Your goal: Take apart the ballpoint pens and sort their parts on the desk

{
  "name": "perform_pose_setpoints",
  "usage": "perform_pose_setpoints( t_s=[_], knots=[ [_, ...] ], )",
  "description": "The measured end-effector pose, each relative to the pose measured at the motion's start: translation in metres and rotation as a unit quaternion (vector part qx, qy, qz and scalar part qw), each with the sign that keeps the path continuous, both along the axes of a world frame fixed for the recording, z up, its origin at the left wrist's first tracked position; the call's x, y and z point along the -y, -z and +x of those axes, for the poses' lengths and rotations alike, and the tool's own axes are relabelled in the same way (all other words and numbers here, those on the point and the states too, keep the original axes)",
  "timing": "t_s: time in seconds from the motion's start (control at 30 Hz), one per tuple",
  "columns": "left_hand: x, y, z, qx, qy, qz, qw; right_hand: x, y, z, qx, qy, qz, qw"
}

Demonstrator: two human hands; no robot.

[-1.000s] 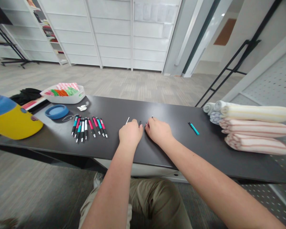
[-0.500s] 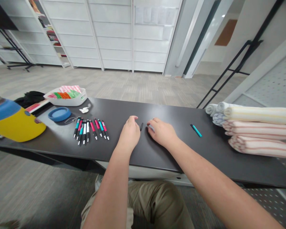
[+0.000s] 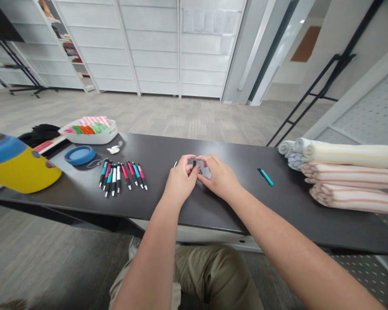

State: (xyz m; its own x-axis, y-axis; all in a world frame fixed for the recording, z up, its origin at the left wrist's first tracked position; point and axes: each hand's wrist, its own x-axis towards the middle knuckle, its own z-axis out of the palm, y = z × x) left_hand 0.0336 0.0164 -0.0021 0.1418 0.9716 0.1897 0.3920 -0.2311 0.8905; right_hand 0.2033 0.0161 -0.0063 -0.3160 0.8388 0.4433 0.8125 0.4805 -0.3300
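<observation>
My left hand (image 3: 180, 177) is closed, with a short black pen part (image 3: 194, 164) upright at its thumb and fingertips. A thin pale tip (image 3: 175, 163) shows just beyond its far left edge; I cannot tell whether it is held. Curled toward the left, my right hand (image 3: 219, 175) has thumb and forefinger bent around a gap, their tips close to the black part. Whatever those tips pinch is too small to make out. Left of the hands lie several pens (image 3: 123, 176) in a row, pink, teal and white with black grips.
A teal pen piece (image 3: 265, 176) lies to the right, before stacked rolled towels (image 3: 352, 172). On the left are a blue round lid (image 3: 79, 155), a white basket (image 3: 93, 137) of colourful packets, a small white item (image 3: 113, 149) and a yellow-and-blue container (image 3: 22, 168).
My left hand has lifted from the table and moved right, taking up the black pen part that lay between the hands. The fingertips of both hands have come together.
</observation>
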Motion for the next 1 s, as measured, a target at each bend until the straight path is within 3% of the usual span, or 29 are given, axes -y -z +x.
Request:
perform_pose_setpoints(
  t_s=[0.13, 0.23, 0.37, 0.63, 1.0],
  knots=[
    [0.000, 0.000, 0.000, -0.011, -0.003, 0.007, 1.000, -0.001, 0.001, 0.001, -0.009, -0.013, 0.006, 1.000],
    [-0.004, 0.003, -0.004, -0.016, -0.036, 0.055, 0.998, -0.001, 0.000, 0.002, -0.008, 0.002, 0.008, 1.000],
    [-0.011, 0.009, -0.010, -0.123, -0.105, 0.103, 0.981, -0.003, 0.001, 0.003, 0.001, 0.046, -0.003, 0.999],
    [-0.013, 0.016, -0.005, -0.308, -0.074, 0.085, 0.945, -0.008, 0.006, 0.002, 0.044, 0.066, -0.020, 0.997],
    [-0.015, 0.014, -0.005, -0.322, -0.100, 0.059, 0.940, -0.011, 0.012, -0.006, 0.094, 0.061, -0.042, 0.993]
  ],
)
